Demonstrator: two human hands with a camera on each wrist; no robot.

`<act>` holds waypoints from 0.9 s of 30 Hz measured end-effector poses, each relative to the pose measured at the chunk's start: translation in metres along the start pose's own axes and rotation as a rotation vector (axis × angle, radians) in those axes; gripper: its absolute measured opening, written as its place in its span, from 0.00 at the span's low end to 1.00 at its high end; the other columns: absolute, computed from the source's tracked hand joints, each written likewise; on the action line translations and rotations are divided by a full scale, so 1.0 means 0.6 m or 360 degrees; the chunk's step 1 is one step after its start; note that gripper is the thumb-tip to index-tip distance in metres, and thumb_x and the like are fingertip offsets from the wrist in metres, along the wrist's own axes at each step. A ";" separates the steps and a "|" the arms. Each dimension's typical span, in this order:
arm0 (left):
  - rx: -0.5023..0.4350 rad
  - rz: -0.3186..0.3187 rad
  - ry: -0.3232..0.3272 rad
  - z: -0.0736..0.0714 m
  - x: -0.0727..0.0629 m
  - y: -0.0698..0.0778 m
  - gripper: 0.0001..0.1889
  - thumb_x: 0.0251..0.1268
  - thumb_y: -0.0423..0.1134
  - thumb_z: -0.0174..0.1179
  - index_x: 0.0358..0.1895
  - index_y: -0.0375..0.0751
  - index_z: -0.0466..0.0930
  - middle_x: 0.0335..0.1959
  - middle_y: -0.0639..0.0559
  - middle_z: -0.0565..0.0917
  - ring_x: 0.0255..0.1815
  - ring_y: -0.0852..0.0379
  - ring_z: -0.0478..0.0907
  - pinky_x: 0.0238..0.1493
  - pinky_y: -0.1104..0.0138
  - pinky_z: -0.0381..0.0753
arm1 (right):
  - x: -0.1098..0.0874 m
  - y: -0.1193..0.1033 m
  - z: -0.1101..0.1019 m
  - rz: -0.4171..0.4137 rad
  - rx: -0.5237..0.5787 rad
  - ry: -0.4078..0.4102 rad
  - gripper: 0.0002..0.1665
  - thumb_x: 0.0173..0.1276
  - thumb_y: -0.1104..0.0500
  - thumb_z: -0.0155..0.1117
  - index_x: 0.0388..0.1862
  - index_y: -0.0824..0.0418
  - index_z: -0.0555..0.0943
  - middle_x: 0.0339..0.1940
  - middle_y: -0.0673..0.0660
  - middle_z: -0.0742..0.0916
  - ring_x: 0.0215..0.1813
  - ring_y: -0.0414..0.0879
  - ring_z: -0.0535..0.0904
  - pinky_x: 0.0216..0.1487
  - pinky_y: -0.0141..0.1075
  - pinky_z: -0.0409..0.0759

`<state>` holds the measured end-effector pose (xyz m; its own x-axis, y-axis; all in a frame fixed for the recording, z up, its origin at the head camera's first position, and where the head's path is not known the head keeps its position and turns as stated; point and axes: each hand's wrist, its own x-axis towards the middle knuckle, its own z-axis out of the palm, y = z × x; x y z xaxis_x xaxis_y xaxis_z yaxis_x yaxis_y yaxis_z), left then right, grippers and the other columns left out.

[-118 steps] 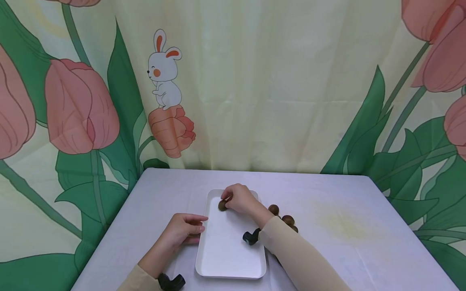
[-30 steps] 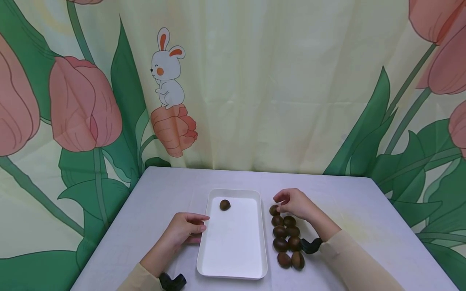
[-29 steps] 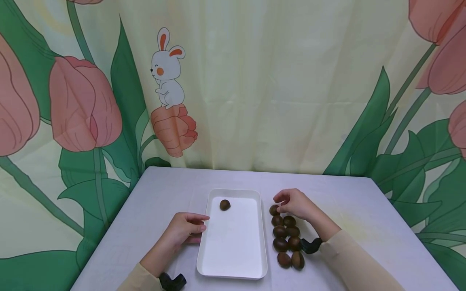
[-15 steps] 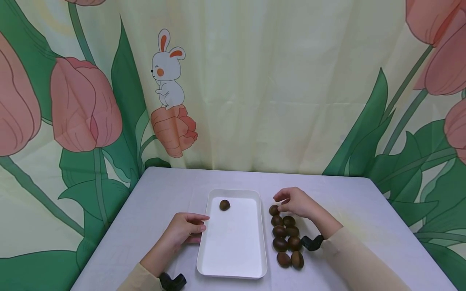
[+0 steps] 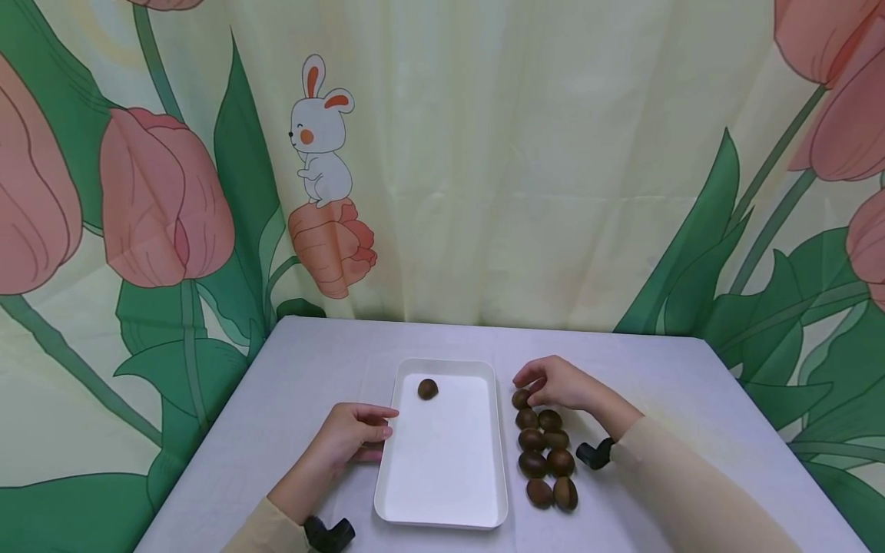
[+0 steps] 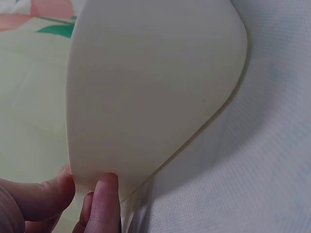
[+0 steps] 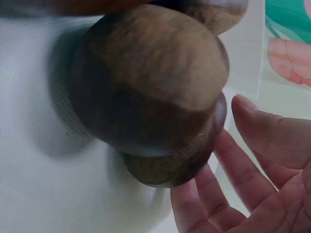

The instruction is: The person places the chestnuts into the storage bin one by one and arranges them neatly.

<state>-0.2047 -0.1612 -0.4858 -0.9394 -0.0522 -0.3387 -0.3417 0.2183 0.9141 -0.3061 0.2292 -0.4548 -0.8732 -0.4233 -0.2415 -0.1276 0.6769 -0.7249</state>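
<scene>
On the table stands a white tray [image 5: 442,468] with a single brown chestnut [image 5: 428,389] near its far left corner. My left hand [image 5: 349,434] touches the tray's left rim with its fingertips; the left wrist view shows thumb and fingers [image 6: 104,204] at the tray's edge and outer wall. To the right of the tray lie several chestnuts [image 5: 532,465] in two columns. My right hand [image 5: 563,384] reaches around the farthest chestnut [image 5: 522,399], fingers spread beside it. From the right wrist, a near chestnut [image 7: 155,73] partly hides the ones behind, and the thumb stands apart.
A white cloth [image 5: 657,430] covers the table. Behind it hangs a curtain [image 5: 505,192] printed with tulips and a rabbit. Black wrist-worn devices [image 5: 328,535] show below both hands.
Earlier, my right hand was over the tray with the chestnut; it let go there and moved right to the rows. During the last second its fingers shifted slightly left. The left hand stays.
</scene>
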 end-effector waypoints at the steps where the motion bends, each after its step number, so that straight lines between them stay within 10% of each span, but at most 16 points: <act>1: 0.0001 0.0001 0.0002 0.000 0.000 0.001 0.16 0.63 0.28 0.75 0.54 0.39 0.93 0.44 0.43 0.90 0.34 0.52 0.91 0.34 0.57 0.94 | 0.001 0.000 0.001 -0.0003 0.0000 -0.0008 0.21 0.65 0.73 0.74 0.56 0.63 0.88 0.53 0.58 0.92 0.55 0.52 0.90 0.57 0.48 0.91; 27: 0.0016 0.0004 0.0002 0.001 0.000 0.000 0.17 0.62 0.28 0.76 0.55 0.39 0.92 0.45 0.43 0.90 0.35 0.54 0.91 0.34 0.58 0.94 | 0.012 0.005 0.025 0.0074 -0.0135 0.0191 0.16 0.63 0.71 0.76 0.47 0.56 0.88 0.44 0.54 0.88 0.45 0.49 0.82 0.44 0.39 0.86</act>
<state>-0.2048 -0.1605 -0.4860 -0.9403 -0.0531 -0.3361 -0.3391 0.2282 0.9127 -0.3056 0.2191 -0.4685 -0.9283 -0.3187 -0.1915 -0.1204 0.7449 -0.6562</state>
